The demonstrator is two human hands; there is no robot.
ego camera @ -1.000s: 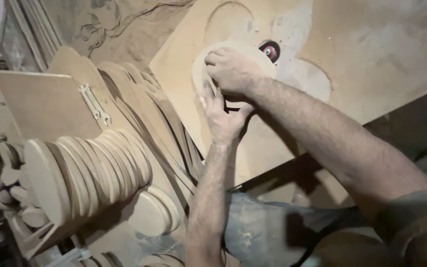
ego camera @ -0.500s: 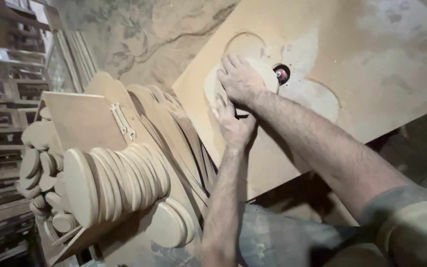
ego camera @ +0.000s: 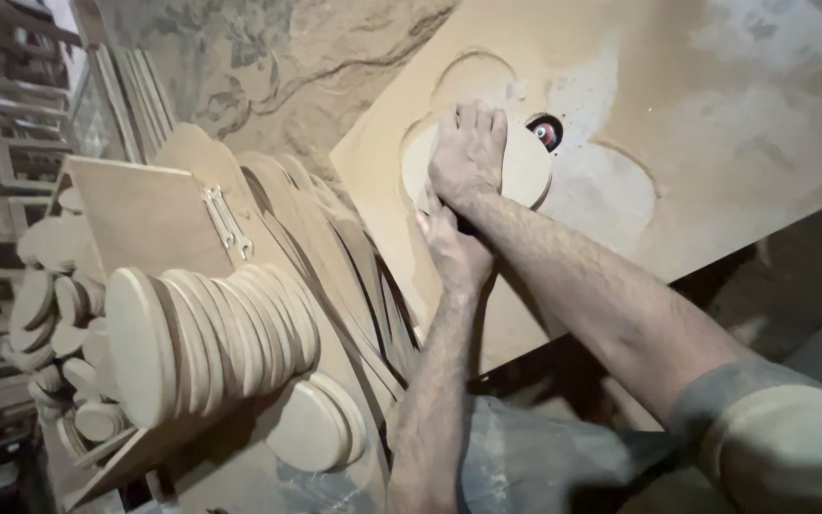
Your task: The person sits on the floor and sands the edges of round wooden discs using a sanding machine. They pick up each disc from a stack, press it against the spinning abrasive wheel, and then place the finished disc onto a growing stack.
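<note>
Disc (ego camera: 525, 171) pinned flat under right hand (ego camera: 468, 152), left hand (ego camera: 451, 249) bracing its near edge.
Spinning cutter (ego camera: 545, 131) just beyond the fingertips: a slip risks a cut.

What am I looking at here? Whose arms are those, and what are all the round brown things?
The picture comes from a camera worn on a person's head, looking down at that person's own two arms. The right hand lies flat on a round wooden disc and presses it onto a big dusty board. The left hand touches the disc's lower edge, just beneath the right hand. Next to the disc, a small red and dark round part pokes through the board. On the left, many more discs stand on edge in a row, like sliced bread. Sawdust covers nearly everything.
</note>
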